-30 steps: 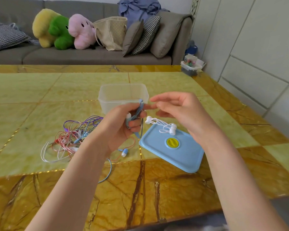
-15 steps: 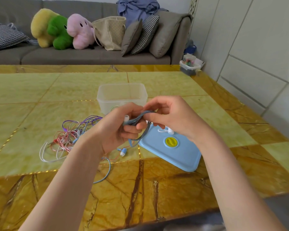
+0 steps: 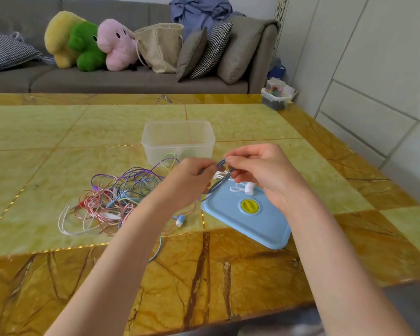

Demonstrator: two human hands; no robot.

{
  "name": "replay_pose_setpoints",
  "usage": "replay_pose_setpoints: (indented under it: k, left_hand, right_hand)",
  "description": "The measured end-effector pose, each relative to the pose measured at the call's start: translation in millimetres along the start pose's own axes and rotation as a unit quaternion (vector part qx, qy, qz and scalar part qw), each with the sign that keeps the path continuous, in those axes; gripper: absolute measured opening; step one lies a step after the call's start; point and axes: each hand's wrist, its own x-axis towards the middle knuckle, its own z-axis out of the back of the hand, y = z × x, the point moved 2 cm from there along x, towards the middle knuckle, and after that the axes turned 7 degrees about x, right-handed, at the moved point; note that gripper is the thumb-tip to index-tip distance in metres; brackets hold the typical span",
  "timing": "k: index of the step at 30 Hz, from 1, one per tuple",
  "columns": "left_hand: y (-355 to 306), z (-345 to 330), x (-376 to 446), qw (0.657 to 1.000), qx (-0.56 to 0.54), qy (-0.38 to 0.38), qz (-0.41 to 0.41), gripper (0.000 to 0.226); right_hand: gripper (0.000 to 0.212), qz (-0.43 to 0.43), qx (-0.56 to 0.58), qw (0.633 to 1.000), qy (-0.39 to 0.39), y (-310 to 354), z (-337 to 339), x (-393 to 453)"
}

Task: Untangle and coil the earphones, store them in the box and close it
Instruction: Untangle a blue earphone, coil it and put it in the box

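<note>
Both my left hand (image 3: 192, 180) and right hand (image 3: 260, 170) pinch the blue earphone cord (image 3: 220, 177) mid-coil, while the tangle (image 3: 117, 197) waits, the box (image 3: 178, 139) unlidded.

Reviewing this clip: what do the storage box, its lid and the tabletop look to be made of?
Box: likely thin translucent plastic, frosted; the table shows faintly through its walls. Lid: opaque light-blue plastic, smooth matte, with a yellow round valve, material unclear. Tabletop: glossy marble-look stone or tile, veined yellow-green and amber panels with gold seams; real or imitation cannot be told.
</note>
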Motion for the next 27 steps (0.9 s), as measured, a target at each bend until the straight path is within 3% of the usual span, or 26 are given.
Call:
replay_pose_setpoints:
  k: [4,8,10,13,17,20,23,27]
  left_hand:
    - [-9.8,-24.8,-4.8,0.987,0.157,0.012,-0.015,0.023]
    - [-3.9,-35.5,-4.7,0.981,0.192,0.026,-0.005,0.026]
    - [-3.5,-29.2,-2.6,0.990,0.135,0.043,0.024,0.018]
    - [-3.8,-17.1,-6.1,0.991,-0.083,0.087,0.054,0.027]
    - [-2.5,-4.6,-16.8,0.932,-0.328,0.142,0.057,0.029]
    - [-2.0,0.3,-18.7,0.890,-0.414,0.179,0.061,0.030]
    - [-3.3,2.1,-22.7,0.862,-0.444,0.243,0.029,0.017]
    - [-4.1,0.8,-24.3,0.833,-0.469,0.293,0.002,0.007]
  right_hand:
    - [0.007,-0.021,0.031,0.999,-0.028,-3.8,-1.1,1.8]
    - [0.007,-0.027,0.008,0.999,-0.036,-7.4,-3.9,3.0]
    - [0.006,-0.021,-0.010,0.999,-0.028,-6.4,-5.2,3.5]
    - [0.007,-0.007,-0.020,1.000,0.007,-0.3,-3.3,3.7]
    - [0.034,-0.014,-0.066,0.997,0.049,4.6,6.2,1.7]
    - [0.068,-0.055,-0.026,0.984,0.165,2.7,4.4,-2.6]
    - [0.050,-0.059,0.023,0.965,0.256,3.6,-3.3,-8.9]
    - [0.029,-0.055,0.034,0.960,0.273,5.8,-4.6,-12.6]
